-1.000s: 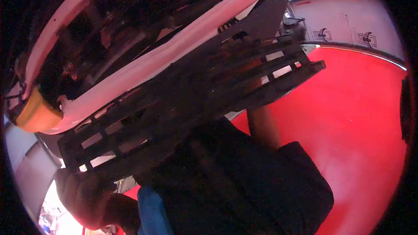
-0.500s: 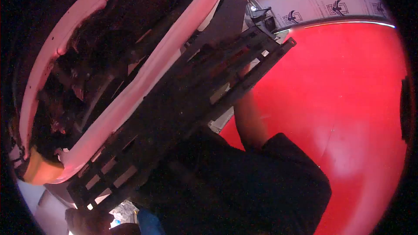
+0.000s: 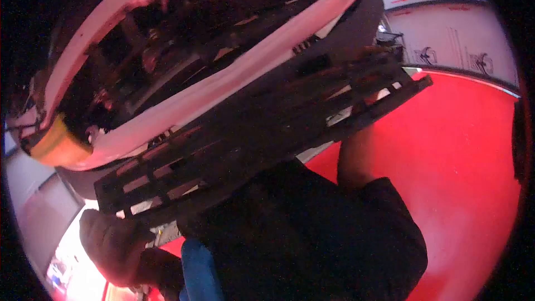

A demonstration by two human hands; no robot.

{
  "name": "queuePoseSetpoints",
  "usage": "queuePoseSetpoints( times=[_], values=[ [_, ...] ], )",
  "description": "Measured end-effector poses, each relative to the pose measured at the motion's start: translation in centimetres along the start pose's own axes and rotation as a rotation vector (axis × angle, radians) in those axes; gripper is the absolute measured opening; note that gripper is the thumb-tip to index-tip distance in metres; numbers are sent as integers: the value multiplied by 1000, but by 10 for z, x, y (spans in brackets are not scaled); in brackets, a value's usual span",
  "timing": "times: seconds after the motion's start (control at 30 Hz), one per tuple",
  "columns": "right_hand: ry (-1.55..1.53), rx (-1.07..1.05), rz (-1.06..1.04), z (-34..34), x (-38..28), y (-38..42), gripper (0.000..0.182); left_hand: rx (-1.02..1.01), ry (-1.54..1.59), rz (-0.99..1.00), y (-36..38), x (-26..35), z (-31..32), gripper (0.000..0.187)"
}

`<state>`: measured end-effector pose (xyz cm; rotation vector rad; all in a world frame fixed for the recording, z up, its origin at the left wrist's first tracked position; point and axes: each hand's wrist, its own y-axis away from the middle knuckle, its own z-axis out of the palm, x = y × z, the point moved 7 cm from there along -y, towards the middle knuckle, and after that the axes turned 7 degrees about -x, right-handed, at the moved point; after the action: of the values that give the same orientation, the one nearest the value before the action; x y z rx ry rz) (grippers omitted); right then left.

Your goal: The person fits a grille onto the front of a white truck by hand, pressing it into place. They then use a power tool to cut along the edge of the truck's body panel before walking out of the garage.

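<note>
A long black slatted grille (image 3: 251, 134) runs slantwise across the view, just below a white car bumper (image 3: 223, 86) with an orange lamp (image 3: 53, 145) at its left end. My right hand (image 3: 369, 99) grips the grille's upper right end. It is mostly hidden behind the slats, and my bare forearm (image 3: 356, 156) rises to it from a black sleeve. My left hand (image 3: 111, 242) holds the grille's lower left corner from beneath. My black shirt (image 3: 301, 234) and blue trousers (image 3: 195, 270) fill the bottom.
A red floor (image 3: 462, 178) spreads to the right. Behind it stands a white wall panel (image 3: 457, 39) with black logos and red arrows. Dark machinery (image 3: 390, 38) sits by the grille's far end. A bright opening (image 3: 72, 270) glows at the lower left.
The grille has swung from a steep tilt back to a flatter slant, and its right end has moved right. My left hand has come further into view at the lower left.
</note>
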<state>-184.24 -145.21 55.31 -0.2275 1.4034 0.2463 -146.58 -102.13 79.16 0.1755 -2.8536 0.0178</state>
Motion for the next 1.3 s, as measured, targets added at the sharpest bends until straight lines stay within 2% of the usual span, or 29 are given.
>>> queuePoseSetpoints(
  times=[0.07, 0.13, 0.17, 0.2, 0.3, 0.37, 0.4, 0.57, 0.63, 0.77, 0.83, 0.87, 0.93, 1.07, 1.2, 1.27, 1.3],
  values=[
    [27, -2, -3, -7, -6, -8, 45, 116, 88, 70, -9, 11, -3, 38],
    [54, -8, 4, -16, -10, -23, 45, 313, 162, 30, -25, 32, -7, 33],
    [62, -15, 9, -17, -9, -27, 45, 310, 157, 16, -20, 27, -8, 33],
    [72, -21, 16, -17, -9, -30, 44, 195, 112, 43, -19, 24, -7, 35],
    [96, -33, 26, -12, -4, -41, 44, 86, -8, 81, -19, 23, 0, 38],
    [103, -40, 37, -6, 2, -49, 44, 89, 41, 13, -14, 11, 1, 25],
    [105, -47, 48, -4, 7, -54, 44, 38, 29, -154, -6, -2, 5, 23],
    [139, -75, 59, 9, 25, -81, 43, 82, 64, -81, -16, -9, 13, 30],
    [151, -79, 52, 12, 23, -95, 43, 132, 176, -195, -23, -24, 18, 28],
    [177, -96, 47, 16, 22, -115, 43, 119, 249, -198, -24, -34, 24, 27],
    [182, -105, 55, 19, 24, -124, 43, 36, 210, -371, -20, -48, 33, 27],
    [181, -112, 61, 21, 25, -129, 43, 35, 210, -378, -22, -50, 34, 27],
    [173, -124, 74, 27, 29, -137, 42, 140, 155, -253, -34, -45, 29, 28],
    [169, -142, 83, 38, 31, -146, 42, 89, 150, -281, -38, -54, 33, 28],
    [182, -171, 67, 51, 25, -148, 42, 37, 89, -393, -39, -69, 37, 28],
    [245, -216, 5, 66, 12, -151, 42, 17, 66, -452, -43, -82, 35, 29],
    [311, -249, -62, 76, 0, -153, 42, -16, 154, -503, -49, -92, 32, 28]
  ],
)
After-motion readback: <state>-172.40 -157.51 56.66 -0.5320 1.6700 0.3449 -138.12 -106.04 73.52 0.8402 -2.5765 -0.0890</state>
